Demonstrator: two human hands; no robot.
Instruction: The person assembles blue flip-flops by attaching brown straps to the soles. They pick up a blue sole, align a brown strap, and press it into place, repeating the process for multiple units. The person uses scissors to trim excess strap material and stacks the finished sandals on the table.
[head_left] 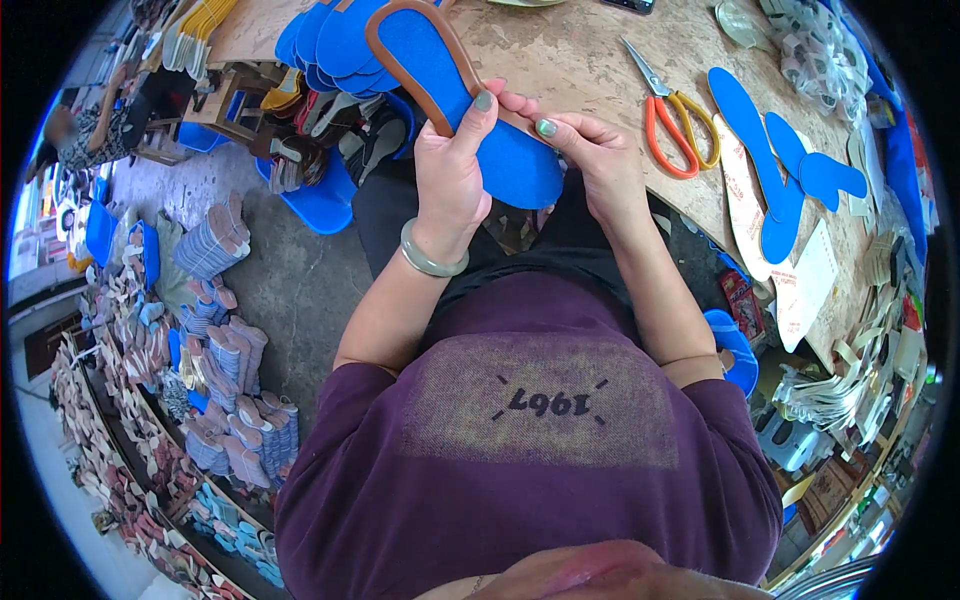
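Between my two hands a blue insole-shaped piece [520, 172] is held at a slant over my lap, by the table edge. A brown edging strip [386, 68] runs round its far end and down its sides; the near end shows bare blue. My left hand [455, 165] grips the insole at its left side, thumb on top. At the right side, my right hand [605, 165] is closed, thumb and fingers pinching the edge where the brown strip lies. Scissors [668, 120] with one orange and one yellow handle lie on the table to the right.
The wooden table [560, 50] spans the far side and right. Blue cut pieces [745, 115] lie on it, with a blue stack [345, 40] at the far left. A blue basket [325, 195] of shoe parts and bundled soles [212, 240] stand on the floor at left.
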